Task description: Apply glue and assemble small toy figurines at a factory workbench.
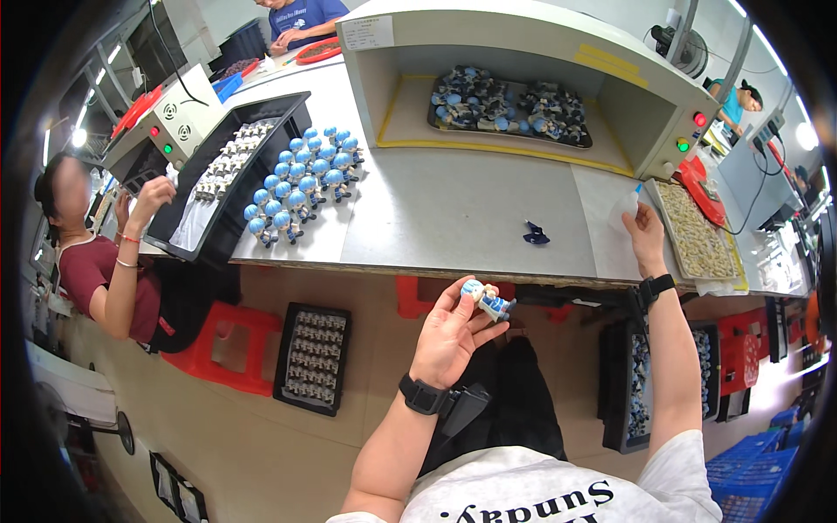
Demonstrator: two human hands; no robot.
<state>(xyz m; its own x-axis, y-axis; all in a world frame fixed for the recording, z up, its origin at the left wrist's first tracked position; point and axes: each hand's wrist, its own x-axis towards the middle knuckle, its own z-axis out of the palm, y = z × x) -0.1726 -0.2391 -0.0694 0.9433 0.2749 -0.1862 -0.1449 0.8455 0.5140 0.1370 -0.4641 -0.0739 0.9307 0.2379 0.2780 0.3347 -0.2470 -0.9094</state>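
Note:
My left hand (pixel 451 336) is closed around a small figurine (pixel 490 301) with a pale blue and white head and blue lower parts. It is held in front of the table edge, lying on its side across my fingers. At the right of the table my right hand (pixel 645 235) has its fingers around a translucent white squeeze bottle (pixel 622 212) with a blue tip. Between the hands, a small dark blue piece (pixel 536 233) lies on the table (pixel 453 218).
Blue-headed figurines (pixel 305 179) stand in rows at left, beside a black tray (pixel 296 113) of white parts. A box-shaped machine (pixel 523 35) holds a tray of parts (pixel 510 109). A pale parts tray (pixel 693 231) sits at right. A co-worker (pixel 109 270) works at left; a red stool (pixel 231 349) stands below.

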